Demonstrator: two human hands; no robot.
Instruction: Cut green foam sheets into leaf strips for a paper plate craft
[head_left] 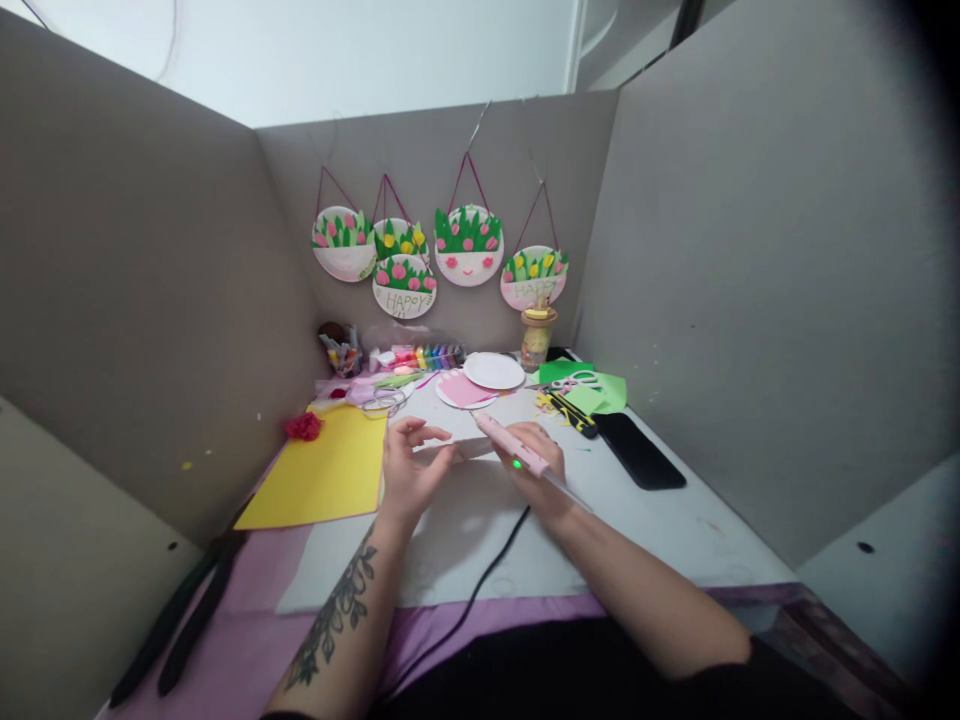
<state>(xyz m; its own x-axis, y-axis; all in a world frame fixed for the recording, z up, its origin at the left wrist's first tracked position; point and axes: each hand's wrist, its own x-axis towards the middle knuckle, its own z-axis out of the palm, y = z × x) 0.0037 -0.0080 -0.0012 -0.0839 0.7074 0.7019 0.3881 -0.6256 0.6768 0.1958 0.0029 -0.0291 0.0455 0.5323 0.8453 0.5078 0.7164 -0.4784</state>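
Observation:
A pink glue gun (517, 445) with a green light is in my right hand (536, 465), its tip pointing forward and left, a clear stick out of its rear. A thin white piece (471, 449), seen almost edge-on, lies between my hands. My left hand (411, 475) has its thumb and fingers around the left end of this piece; the exact contact is partly hidden. Whether the right fingers also touch it cannot be made out. Beyond the hands are a white paper plate (495, 371) and a pink sheet (466, 388) on another plate.
Yellow sheets (322, 470) with red yarn (304, 427) lie left. On the right are a black phone (640, 452), a yellow-black cutter (574, 414), white scissors (577, 380) and green paper (611, 392). A drink cup (537, 338) stands behind. A black cable (491, 570) crosses the front edge.

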